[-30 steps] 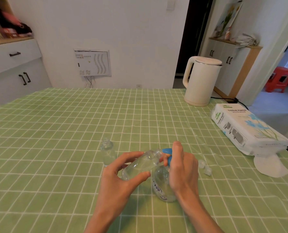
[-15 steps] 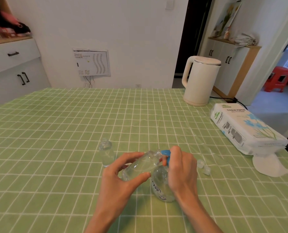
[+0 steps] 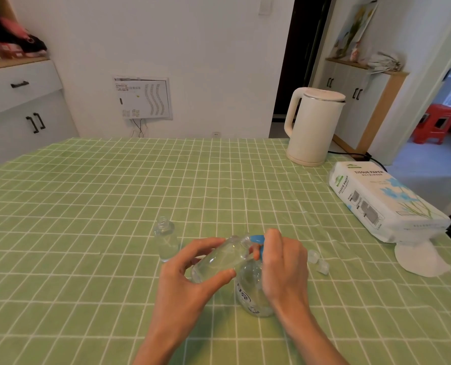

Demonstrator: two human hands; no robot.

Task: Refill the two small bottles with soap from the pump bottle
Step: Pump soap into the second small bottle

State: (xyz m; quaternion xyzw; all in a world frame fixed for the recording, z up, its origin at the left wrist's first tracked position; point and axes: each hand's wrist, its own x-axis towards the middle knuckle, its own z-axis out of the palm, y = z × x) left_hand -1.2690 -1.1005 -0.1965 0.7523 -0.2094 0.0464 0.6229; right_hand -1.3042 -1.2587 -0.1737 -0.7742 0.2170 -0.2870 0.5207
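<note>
Nothing has shifted since the earlier frame. The left hand (image 3: 184, 283) still grips the small bottle (image 3: 216, 262) between thumb and curled fingers, above the table (image 3: 87, 206). The bottle's long axis runs lower left to upper right, with its mouth at the blue nozzle (image 3: 257, 238). The right hand (image 3: 282, 270) curls over the top of the pump bottle (image 3: 253, 293). The second bottle (image 3: 166, 242) stands upright to the left.

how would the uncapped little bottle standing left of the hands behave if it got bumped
The standing small bottle is tall on a narrow base, so a nudge would probably tip it; being round, it might then roll on the tablecloth. Its neck is open, so any contents could spill. Small and clear, it is likely light.
</note>
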